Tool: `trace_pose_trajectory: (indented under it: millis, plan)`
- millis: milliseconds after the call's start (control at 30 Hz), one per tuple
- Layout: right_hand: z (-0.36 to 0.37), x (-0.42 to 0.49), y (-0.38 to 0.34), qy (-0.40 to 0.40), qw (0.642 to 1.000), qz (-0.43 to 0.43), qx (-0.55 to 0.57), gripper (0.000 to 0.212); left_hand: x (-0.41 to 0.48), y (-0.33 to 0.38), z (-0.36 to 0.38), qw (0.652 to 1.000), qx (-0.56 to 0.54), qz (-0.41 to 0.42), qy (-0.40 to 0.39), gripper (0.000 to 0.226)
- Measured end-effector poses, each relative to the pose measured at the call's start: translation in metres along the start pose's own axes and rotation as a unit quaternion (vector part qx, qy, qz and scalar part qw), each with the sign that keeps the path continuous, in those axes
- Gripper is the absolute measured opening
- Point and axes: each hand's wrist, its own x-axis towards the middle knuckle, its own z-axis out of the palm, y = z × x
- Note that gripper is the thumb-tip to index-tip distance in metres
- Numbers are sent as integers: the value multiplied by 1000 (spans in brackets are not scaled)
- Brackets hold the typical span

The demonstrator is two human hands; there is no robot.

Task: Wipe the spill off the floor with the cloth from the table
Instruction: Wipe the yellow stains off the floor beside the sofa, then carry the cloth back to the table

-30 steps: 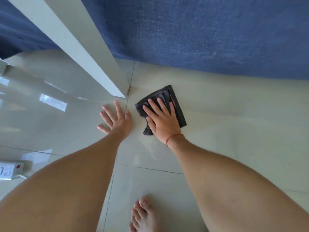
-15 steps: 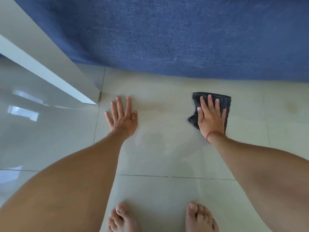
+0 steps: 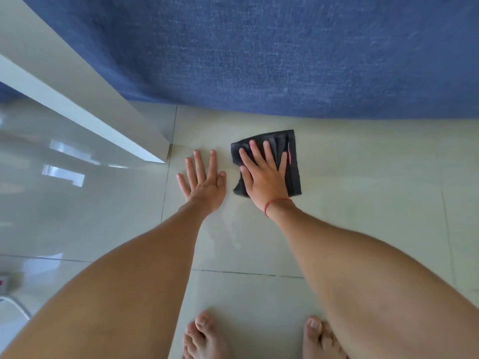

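Pressing flat, the right hand [image 3: 267, 177] pins the dark grey folded cloth [image 3: 293, 161] — fingers spread, nothing gripped. Left hand [image 3: 204, 180] braces open-palmed on the pale glossy tile floor [image 3: 363, 190]. Soft, light, bunch-prone — best held under the palm.

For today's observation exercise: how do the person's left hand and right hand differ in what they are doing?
The left hand lies bare on the floor tile; the right hand presses the dark cloth. The right wrist has a red string; the left wrist has none. Both are flat, fingers spread.

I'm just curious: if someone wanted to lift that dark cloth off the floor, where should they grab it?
Probably the far right corner of the cloth, pinched from above. It lies flat on the floor under the right hand, and that corner sticks out uncovered.
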Motion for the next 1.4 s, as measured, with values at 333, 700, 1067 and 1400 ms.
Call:
trace_pose_trajectory:
  millis: [333, 700, 1067, 1400]
  plan:
    - [-49, 4, 28, 80, 925, 320, 186, 60, -10, 58, -11, 988, -105, -32, 108, 58]
    - [-56, 8, 31, 3, 901, 369, 228, 50, -8, 92, -15, 993, -101, -23, 63, 49]
    - [-79, -55, 13, -113, 843, 432, 299, 48, -83, 80, -19, 978, -125, -113, -119, 52]
    - [-266, -89, -51, 36, 912, 203, 355, 26, -219, 131, -189, 946, -312, -8, 88, 50]
